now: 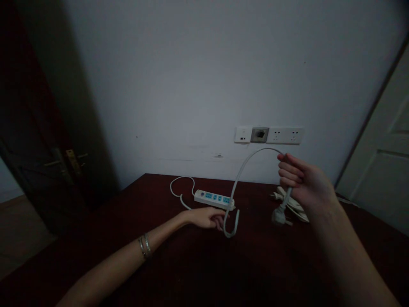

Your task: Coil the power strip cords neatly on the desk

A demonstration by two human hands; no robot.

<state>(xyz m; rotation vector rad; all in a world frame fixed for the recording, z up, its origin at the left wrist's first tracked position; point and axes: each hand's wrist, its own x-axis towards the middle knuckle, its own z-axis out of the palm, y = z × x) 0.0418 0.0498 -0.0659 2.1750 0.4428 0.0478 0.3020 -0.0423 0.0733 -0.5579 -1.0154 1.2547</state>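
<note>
A white power strip point(214, 199) with blue sockets lies on the dark red table. Its power cord point(238, 177) loops out from the left end and passes behind my left hand point(207, 217). That hand is low in front of the strip, its fingers curled round the cord. From there the cord makes a small hanging bend, then arches up to my right hand point(292, 172). Raised above the table, my right hand is closed in a fist round the cord near its end. The plug point(279, 216) dangles below this fist, slightly blurred.
A bundled white cable point(297, 209) with a plug lies behind the hanging plug. On the wall are socket plates point(285, 135) and a grey plate point(260, 134). A dark door point(32, 149) stands at the left, a pale door point(383, 140) at the right.
</note>
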